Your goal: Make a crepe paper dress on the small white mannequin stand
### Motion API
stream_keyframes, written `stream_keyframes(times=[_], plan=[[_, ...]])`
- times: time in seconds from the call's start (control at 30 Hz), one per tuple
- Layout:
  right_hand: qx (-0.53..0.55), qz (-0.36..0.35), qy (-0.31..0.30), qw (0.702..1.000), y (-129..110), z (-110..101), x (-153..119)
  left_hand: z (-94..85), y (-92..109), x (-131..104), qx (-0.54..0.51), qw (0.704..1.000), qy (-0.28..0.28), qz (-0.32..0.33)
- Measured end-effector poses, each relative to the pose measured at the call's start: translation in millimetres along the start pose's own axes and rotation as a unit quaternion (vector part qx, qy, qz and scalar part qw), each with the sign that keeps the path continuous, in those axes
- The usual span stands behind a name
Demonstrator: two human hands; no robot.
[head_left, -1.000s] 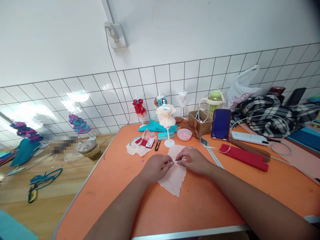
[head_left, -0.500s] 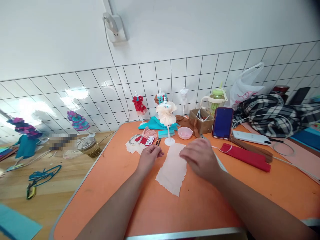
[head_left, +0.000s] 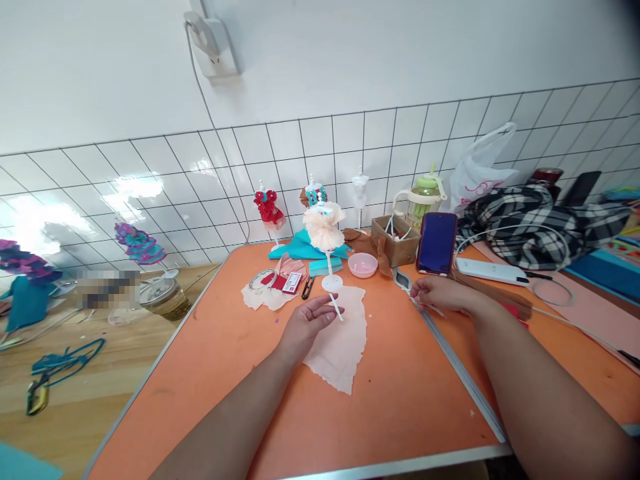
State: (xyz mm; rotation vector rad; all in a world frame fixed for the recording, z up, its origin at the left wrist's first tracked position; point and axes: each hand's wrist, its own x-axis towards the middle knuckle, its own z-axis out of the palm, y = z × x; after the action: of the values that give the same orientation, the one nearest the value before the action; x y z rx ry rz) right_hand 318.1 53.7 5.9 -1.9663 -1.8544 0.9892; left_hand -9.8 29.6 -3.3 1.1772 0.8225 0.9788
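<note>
My left hand (head_left: 307,327) is over the pale pink fabric piece (head_left: 345,347), with a thin white strip (head_left: 337,308) held between its fingers. That fabric lies flat and has ragged edges. Off to the right, my right hand (head_left: 435,293) is closed, its fingertips low over the table beside a grey looped handle (head_left: 401,280). What those fingertips hold, if anything, is too small to make out. Just beyond the fabric stands a small white dress stand (head_left: 332,283) wearing a cream ruffled dress (head_left: 324,227). Small black thread snips (head_left: 308,288) lie left of its base.
A pink bowl (head_left: 363,265), a cardboard box (head_left: 395,240) and an upright phone (head_left: 437,243) stand towards the back. More dress stands line the tiled wall. A metal edge strip (head_left: 465,373) runs under my right forearm. Checked cloth (head_left: 525,227) is heaped at right.
My right hand has moved right, from above the fabric to beside the grey handle. My left hand has opened out somewhat, and a white strip now shows in its fingers. The view has shifted slightly.
</note>
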Motion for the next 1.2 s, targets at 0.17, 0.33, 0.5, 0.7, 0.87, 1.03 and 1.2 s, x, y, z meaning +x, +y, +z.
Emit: stream_keyframes(times=[0.17,0.33,0.5,0.7,0.87,1.03,1.2], plan=[[0.032,0.0,-0.052,0.998,1,-1,0,0.1,2,-2,0.022,1.0,-0.002,0.011],[-0.064,0.048,-0.02,0.997,1,3,7,1.5,1,-3,0.044,0.999,-0.004,0.02],[-0.13,0.109,0.0,0.986,-2,10,19,4.6,3,-4,0.063,0.998,-0.012,0.023],[-0.186,0.125,0.047,0.973,-10,4,5,6.7,3,-5,0.061,0.998,-0.017,0.029],[-0.236,-0.134,0.267,0.925,-45,21,-22,8.6,3,-7,0.007,0.999,-0.021,0.026],[-0.167,-0.433,0.265,0.845,-78,56,-38,8.8,2,-6,-0.093,0.995,-0.027,0.022],[-0.121,-0.465,0.264,0.837,-83,74,-39,8.5,1,-6,-0.103,0.994,-0.037,0.024]])
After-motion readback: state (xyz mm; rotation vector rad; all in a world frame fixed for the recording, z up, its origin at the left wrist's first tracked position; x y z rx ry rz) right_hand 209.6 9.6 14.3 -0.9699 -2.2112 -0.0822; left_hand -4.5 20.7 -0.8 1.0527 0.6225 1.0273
